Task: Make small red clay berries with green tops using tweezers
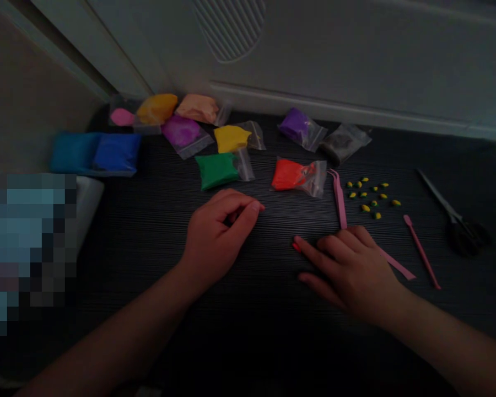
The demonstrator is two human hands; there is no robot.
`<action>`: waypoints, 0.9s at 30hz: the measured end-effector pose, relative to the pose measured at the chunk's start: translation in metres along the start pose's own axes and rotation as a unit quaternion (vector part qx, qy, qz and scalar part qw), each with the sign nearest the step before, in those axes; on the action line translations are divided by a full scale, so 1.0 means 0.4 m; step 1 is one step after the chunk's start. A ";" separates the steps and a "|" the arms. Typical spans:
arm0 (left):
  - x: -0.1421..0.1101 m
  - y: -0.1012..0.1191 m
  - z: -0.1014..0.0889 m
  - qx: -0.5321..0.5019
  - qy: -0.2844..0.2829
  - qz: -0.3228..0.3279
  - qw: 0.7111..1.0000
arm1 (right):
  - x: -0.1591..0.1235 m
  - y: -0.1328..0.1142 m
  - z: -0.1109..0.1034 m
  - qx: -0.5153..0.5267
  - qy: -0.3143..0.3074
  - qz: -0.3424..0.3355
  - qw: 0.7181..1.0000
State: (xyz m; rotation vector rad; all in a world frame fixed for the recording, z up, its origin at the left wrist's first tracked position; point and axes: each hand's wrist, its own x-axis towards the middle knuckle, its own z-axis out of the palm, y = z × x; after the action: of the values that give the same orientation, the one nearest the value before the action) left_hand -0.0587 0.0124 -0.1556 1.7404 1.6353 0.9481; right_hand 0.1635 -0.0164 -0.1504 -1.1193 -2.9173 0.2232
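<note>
My left hand (217, 234) is closed over the middle of the table, thumb and forefinger pinched together. A reddish tip shows at the pinch, but I cannot make out whether it is a held bit or a fingertip. To its right, my right hand (351, 267) is low over the table with thumb and forefinger apart. Its forefinger touches a small piece of red clay (296, 247) on the tabletop. Pink tweezers (339, 201) lie partly hidden under that hand. A bag of red clay (295, 175) lies beyond both hands.
Several small yellow-and-green clay pieces (364, 195) lie at the right, near a pink modelling tool (422, 252) and scissors (454, 215). Bags of green (218, 170), yellow (231, 138), purple (294, 125) and blue clay (116, 154) line the back and left. A panel (334, 60) rises behind.
</note>
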 end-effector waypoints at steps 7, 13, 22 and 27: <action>0.000 0.001 -0.001 0.001 -0.006 -0.006 1.000 | 0.002 -0.002 -0.001 0.003 -0.019 -0.007 1.000; -0.001 0.000 -0.001 -0.008 -0.005 -0.005 1.000 | -0.004 -0.011 -0.002 0.011 -0.032 -0.030 0.999; 0.000 0.001 -0.001 -0.004 -0.013 -0.010 1.000 | -0.001 -0.010 0.001 -0.004 -0.031 -0.004 0.999; 0.001 0.002 -0.001 -0.004 -0.016 -0.008 1.000 | 0.000 -0.001 -0.005 0.003 -0.021 0.020 1.000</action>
State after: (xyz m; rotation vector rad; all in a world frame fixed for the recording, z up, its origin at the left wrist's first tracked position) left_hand -0.0585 0.0126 -0.1546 1.7261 1.6212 0.9120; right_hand 0.1631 -0.0164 -0.1485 -1.1869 -2.9303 0.2602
